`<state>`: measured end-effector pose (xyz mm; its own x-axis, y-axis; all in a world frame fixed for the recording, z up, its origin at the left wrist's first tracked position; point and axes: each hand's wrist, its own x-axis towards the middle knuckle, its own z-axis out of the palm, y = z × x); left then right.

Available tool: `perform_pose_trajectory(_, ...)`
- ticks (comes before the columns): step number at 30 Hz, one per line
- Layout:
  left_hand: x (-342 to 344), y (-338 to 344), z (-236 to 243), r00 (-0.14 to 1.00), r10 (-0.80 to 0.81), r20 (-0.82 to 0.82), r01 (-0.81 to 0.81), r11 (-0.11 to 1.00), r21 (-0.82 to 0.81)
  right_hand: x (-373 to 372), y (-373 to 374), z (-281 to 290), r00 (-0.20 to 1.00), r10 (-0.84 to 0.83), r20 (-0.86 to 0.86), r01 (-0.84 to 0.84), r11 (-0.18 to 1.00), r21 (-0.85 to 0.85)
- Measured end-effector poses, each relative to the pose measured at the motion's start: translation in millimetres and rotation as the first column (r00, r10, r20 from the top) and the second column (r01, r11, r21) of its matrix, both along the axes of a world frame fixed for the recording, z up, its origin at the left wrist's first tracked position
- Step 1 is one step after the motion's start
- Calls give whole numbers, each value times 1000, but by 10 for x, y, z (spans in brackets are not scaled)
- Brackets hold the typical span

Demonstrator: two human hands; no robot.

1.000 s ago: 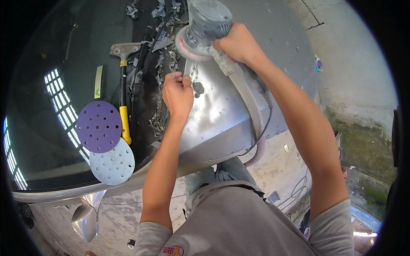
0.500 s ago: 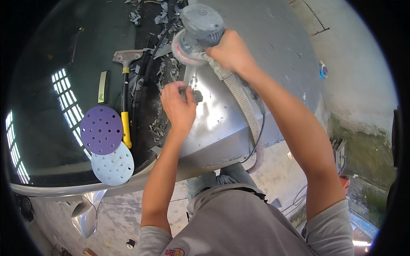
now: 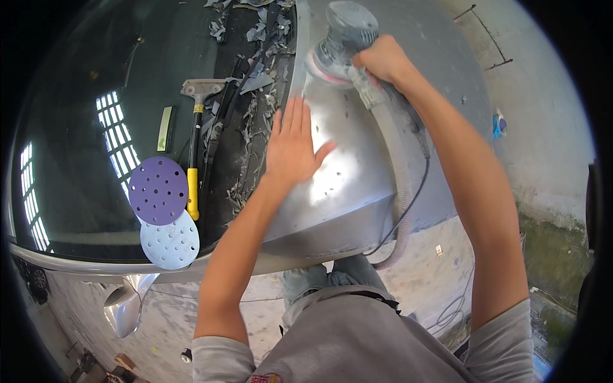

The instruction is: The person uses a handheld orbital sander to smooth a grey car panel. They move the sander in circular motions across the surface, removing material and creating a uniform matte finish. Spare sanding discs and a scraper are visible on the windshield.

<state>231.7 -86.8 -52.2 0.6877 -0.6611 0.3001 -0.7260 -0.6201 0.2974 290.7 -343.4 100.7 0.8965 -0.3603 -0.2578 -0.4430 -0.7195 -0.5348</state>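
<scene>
My right hand [image 3: 386, 60] is closed round the neck of a dusty grey orbital sander [image 3: 348, 35], whose round pad has a pinkish edge. The sander is over the far part of the grey car hood [image 3: 421, 121]; whether its pad touches the metal I cannot tell. A ribbed hose [image 3: 399, 159] and a black cord run from it down over the hood's near edge. My left hand [image 3: 294, 147] lies flat, fingers stretched and thumb apart, along the hood's windshield-side edge. Beside it is a shiny sanded patch [image 3: 338, 182] of bare metal with small dark specks.
Torn grey scraps [image 3: 258, 83] litter the black strip between hood and windshield [image 3: 70, 179]. On the glass lie a yellow-and-black scraper [image 3: 196, 134], a pale narrow block [image 3: 165, 129], a purple sanding disc [image 3: 158, 191] and a pale blue one [image 3: 170, 242]. A side mirror [image 3: 124, 309] juts out below.
My left hand has gone from curled fingertips near a dark spot to lying flat. The sander in my right hand appears farther right in view, and the whole view has shifted somewhat.
</scene>
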Motion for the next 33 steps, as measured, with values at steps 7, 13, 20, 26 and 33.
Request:
perform_pose_trajectory(7,-1011,815,175,985,47,-168,-30,995,99,-955,299,114,987,162,-20,-160,984,73)
perform_pose_trajectory(13,-1193,909,162,962,99,-253,-128,987,-99,-1215,474,113,961,276,-38,-272,959,73)
perform_pose_trajectory(20,-1166,551,254,915,112,-389,-306,821,-483,-908,363,355,962,55,-268,-68,997,-40)
perform_pose_trajectory(26,-1059,-98,463,937,9,-348,-284,597,-750,-1349,520,215,953,270,-135,-271,963,12)
perform_pose_trajectory(33,-51,-841,668,886,-129,-446,-361,412,-837,-941,419,323,965,103,-240,-102,995,16)
